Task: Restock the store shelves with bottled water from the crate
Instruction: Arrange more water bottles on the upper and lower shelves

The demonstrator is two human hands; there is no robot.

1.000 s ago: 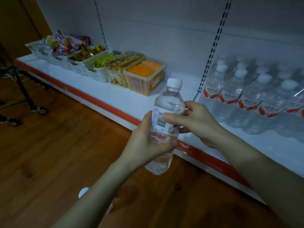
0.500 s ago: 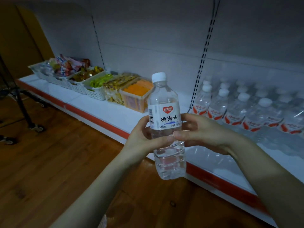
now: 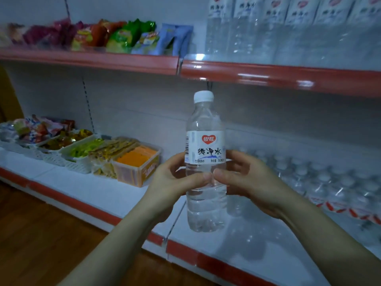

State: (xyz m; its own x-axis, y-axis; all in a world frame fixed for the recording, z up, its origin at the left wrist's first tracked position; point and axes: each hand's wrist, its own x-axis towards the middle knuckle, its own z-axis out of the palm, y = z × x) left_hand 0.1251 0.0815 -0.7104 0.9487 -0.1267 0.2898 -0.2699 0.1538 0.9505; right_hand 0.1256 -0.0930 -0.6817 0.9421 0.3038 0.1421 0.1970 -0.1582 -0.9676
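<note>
The water bottle [image 3: 206,145] is held upright in the air between the person's two hands, in front of the lower shelf [image 3: 103,193] and below the red lip of the upper shelf [image 3: 268,77]. The left hand [image 3: 175,182] and the right hand [image 3: 251,180] each have a grip curled round its middle. The thumbs press on the front just under the label, almost touching each other, and the fingers wrap behind, mostly out of my sight. The bottle looks full, so I'd reckon it has fair weight for its size. The thin clear plastic will likely dimple if squeezed hard, and the smooth wall could slide in a loose grip. The middle, where the thumbs sit, seems the sound place to hold, or else the stiffer shoulder under the white cap [image 3: 203,96]. One hand round the body would probably do for placing it. Rows of stocked bottles [image 3: 329,182] stand on the lower shelf to the right, and more bottles [image 3: 288,27] stand on the shelf above. It wants setting down gently beside them, lest it knock a neighbour over. The crate is not in view.
</note>
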